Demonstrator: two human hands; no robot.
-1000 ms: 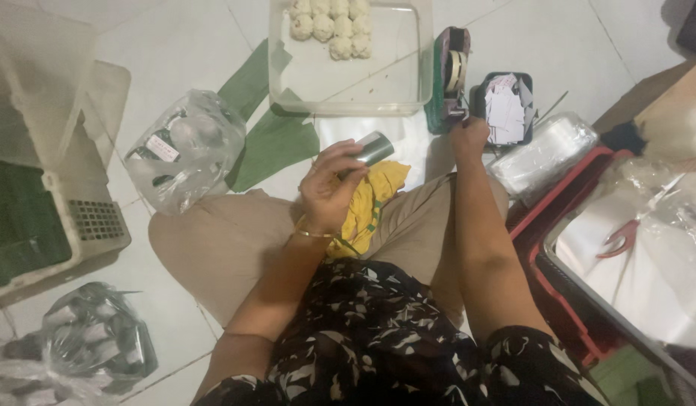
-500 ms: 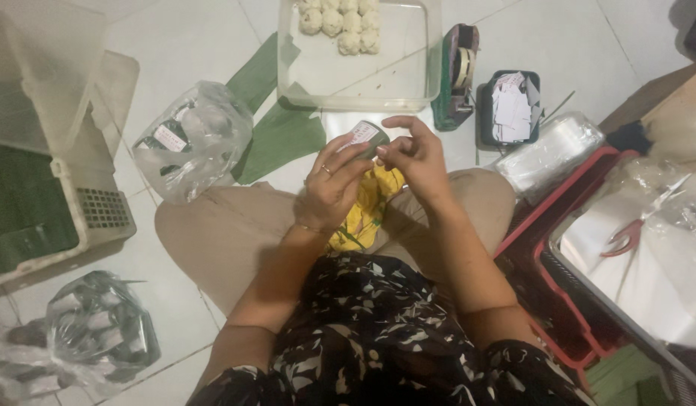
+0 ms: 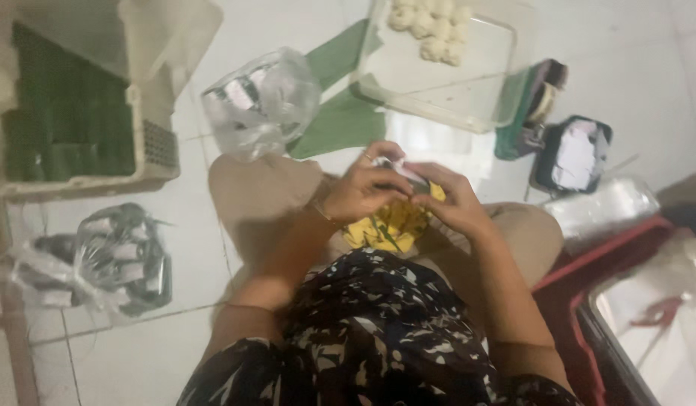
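My left hand (image 3: 360, 188) and my right hand (image 3: 447, 197) meet in front of me over my lap, both closed around a small silver-wrapped piece (image 3: 399, 167) that is mostly hidden by the fingers. A yellow cloth (image 3: 389, 225) lies on my lap just under the hands. The picture is blurred, so the piece's shape is unclear.
A clear tray (image 3: 468, 90) with pale dough balls (image 3: 432, 26) sits on the floor ahead, green leaves (image 3: 340, 124) beside it. A plastic bag of small wrapped pieces (image 3: 261, 101) lies left, a white crate with green leaves (image 3: 69, 113) far left, another bag (image 3: 111, 259) lower left, a red tray (image 3: 588, 301) right.
My right hand came back from the tape holder on the right and joined my left hand on the silver piece. The view has tilted and shifted rightward.
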